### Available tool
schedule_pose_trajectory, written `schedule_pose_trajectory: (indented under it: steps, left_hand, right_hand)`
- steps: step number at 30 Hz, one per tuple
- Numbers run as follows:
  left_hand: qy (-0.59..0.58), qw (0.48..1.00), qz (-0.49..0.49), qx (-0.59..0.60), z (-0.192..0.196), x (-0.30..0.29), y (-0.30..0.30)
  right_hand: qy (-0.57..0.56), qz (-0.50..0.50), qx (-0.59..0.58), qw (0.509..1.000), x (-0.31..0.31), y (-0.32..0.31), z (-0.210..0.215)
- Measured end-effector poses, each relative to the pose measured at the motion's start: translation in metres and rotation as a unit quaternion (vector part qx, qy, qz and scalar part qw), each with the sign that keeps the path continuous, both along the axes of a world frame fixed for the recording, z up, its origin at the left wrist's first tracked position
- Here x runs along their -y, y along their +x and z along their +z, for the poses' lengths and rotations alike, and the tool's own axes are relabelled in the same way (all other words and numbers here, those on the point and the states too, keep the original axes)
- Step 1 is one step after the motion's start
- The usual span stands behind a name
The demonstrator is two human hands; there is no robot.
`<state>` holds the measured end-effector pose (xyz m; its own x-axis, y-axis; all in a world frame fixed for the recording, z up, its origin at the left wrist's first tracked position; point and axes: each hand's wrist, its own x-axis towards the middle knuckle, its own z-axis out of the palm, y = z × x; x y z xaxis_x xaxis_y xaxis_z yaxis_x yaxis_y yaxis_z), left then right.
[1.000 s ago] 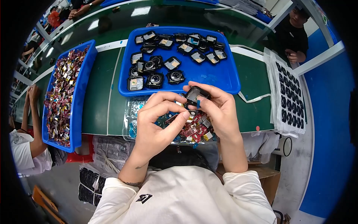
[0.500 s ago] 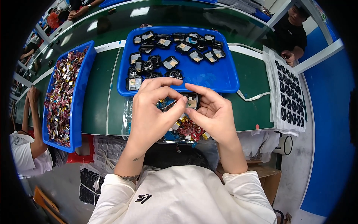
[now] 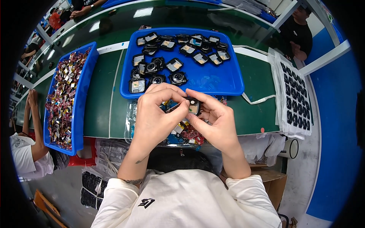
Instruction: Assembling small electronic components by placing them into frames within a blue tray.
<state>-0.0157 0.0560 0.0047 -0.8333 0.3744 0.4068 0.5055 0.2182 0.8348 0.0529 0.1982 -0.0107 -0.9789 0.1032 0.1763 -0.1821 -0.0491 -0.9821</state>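
Observation:
Between my two hands, over the near edge of the green bench, is a small black watch case (image 3: 194,108), its inner side up with a pale part in it. My right hand (image 3: 216,118) grips it with the thumb at the near edge and the index finger at the far edge. My left hand (image 3: 159,114) is closed in a pinch, thumb and index fingertips at the case's left edge. Anything small inside that pinch is hidden. Beneath the hands lies a clear plastic tray or bag (image 3: 131,118) of small parts with red and yellow pieces.
A blue tray (image 3: 224,81) beyond my hands holds many similar black watch cases. To the left, a long blue bin (image 3: 79,133) is full of small wired parts. On the right, a white sheet (image 3: 276,79) carries rows of black pieces. Other people stand around the bench.
The watch case has shifted slightly left and tilted in my fingers. My right hand has moved a little left and down, its index finger now over the case's far edge.

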Motion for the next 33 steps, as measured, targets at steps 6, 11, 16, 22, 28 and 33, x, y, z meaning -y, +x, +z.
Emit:
schedule_pose_trajectory:
  steps: [6, 11, 16, 22, 28, 33]
  left_hand:
    - [0.016, 1.000, 0.021, -0.004, -0.004, -0.003, 0.000]
    - [0.051, 0.998, 0.020, -0.007, -0.004, 0.001, 0.001]
    - [0.047, 0.998, 0.013, -0.034, 0.000, 0.000, 0.004]
    - [-0.001, 0.994, 0.017, -0.103, 0.000, -0.002, 0.009]
    - [0.001, 0.996, -0.001, -0.091, 0.000, 0.002, 0.021]
    - [0.033, 0.995, 0.022, -0.089, -0.006, 0.003, 0.025]
  right_hand:
    - [0.051, -0.017, -0.030, 0.998, 0.003, 0.001, 0.004]
    - [0.069, -0.073, -0.073, 0.992, -0.014, 0.002, 0.009]
    - [0.295, -0.205, -0.181, 0.916, -0.036, -0.007, 0.001]
    - [0.012, -0.025, -0.045, 0.999, -0.014, -0.003, 0.003]
    - [-0.030, -0.063, -0.047, 0.996, -0.018, -0.002, -0.002]
    - [-0.056, -0.061, -0.008, 0.996, -0.020, 0.001, 0.000]
